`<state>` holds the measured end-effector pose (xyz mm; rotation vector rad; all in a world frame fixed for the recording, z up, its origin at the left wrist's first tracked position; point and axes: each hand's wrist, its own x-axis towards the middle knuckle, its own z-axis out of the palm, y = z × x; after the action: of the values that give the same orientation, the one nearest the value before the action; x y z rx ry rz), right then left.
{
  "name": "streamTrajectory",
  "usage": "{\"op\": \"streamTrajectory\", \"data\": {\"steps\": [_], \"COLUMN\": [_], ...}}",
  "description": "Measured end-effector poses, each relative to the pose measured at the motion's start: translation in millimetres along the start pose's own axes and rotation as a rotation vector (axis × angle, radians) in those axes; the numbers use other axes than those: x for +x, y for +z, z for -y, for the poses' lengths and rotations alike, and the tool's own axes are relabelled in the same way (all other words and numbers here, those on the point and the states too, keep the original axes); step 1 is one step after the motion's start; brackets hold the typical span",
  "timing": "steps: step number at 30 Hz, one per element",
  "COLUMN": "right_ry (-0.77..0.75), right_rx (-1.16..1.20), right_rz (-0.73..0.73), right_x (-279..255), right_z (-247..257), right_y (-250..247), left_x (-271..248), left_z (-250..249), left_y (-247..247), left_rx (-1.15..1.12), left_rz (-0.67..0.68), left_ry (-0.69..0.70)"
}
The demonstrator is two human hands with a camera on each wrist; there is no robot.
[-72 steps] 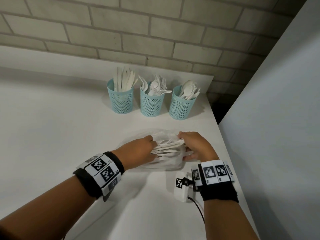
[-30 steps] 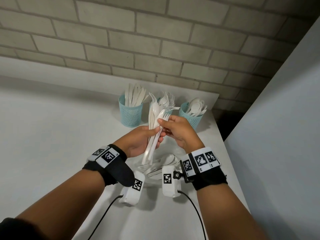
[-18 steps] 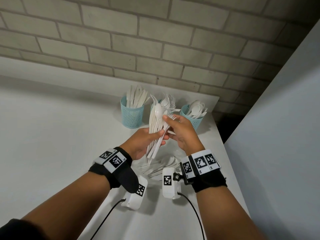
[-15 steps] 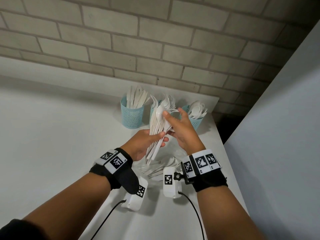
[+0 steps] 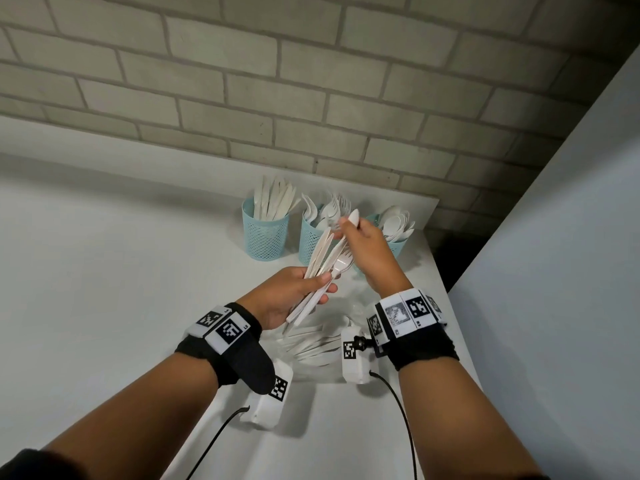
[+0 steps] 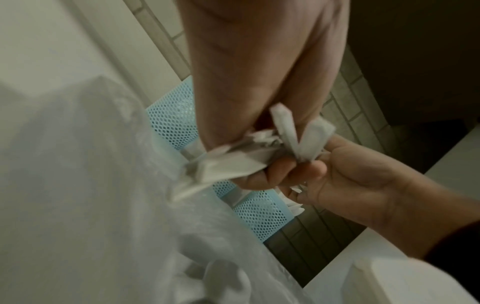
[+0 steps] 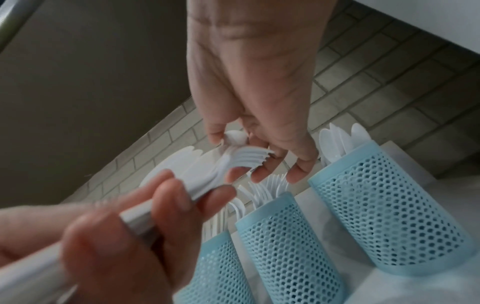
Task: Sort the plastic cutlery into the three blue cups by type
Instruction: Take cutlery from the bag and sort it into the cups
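bundle (image 5: 320, 268) is being gripped by left hand (image 5: 289, 296) | spoon (image 5: 349, 225) is being pinched upright by right hand (image 5: 372, 252) | spoon cup (image 5: 393, 244) is being neared, just right

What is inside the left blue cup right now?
The left cup holds white plastic knives, standing handle-down with blades above the rim. How many, and whether anything else lies lower inside, cannot be told: the mesh wall hides the bottom.
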<state>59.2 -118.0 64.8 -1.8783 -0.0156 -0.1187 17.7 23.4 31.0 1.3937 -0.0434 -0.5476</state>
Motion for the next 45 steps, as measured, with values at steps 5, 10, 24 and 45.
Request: {"op": "streamTrajectory", "data": {"steps": [5, 10, 24, 45], "right_ry": [0.065, 0.028, -0.139, 0.253], "right_rx": [0.201, 0.399, -0.783, -0.061], "right_rz": [-0.170, -0.460, -0.289, 0.233], "right_x": [10, 29, 52, 8], "right_z": [1, 8, -35, 5], "right_y": [-8, -37, -53, 13], "left_x": [0, 2, 12, 12], "left_z": [-2, -5, -5, 0], "left_y": [0, -3, -11, -16], "left_rx": [0.072, 0.096, -0.133, -0.249], "left_rz": [0.038, 0.011, -0.042, -0.225], "left_ry": [0.010, 0.028, 0.051, -0.020]}}
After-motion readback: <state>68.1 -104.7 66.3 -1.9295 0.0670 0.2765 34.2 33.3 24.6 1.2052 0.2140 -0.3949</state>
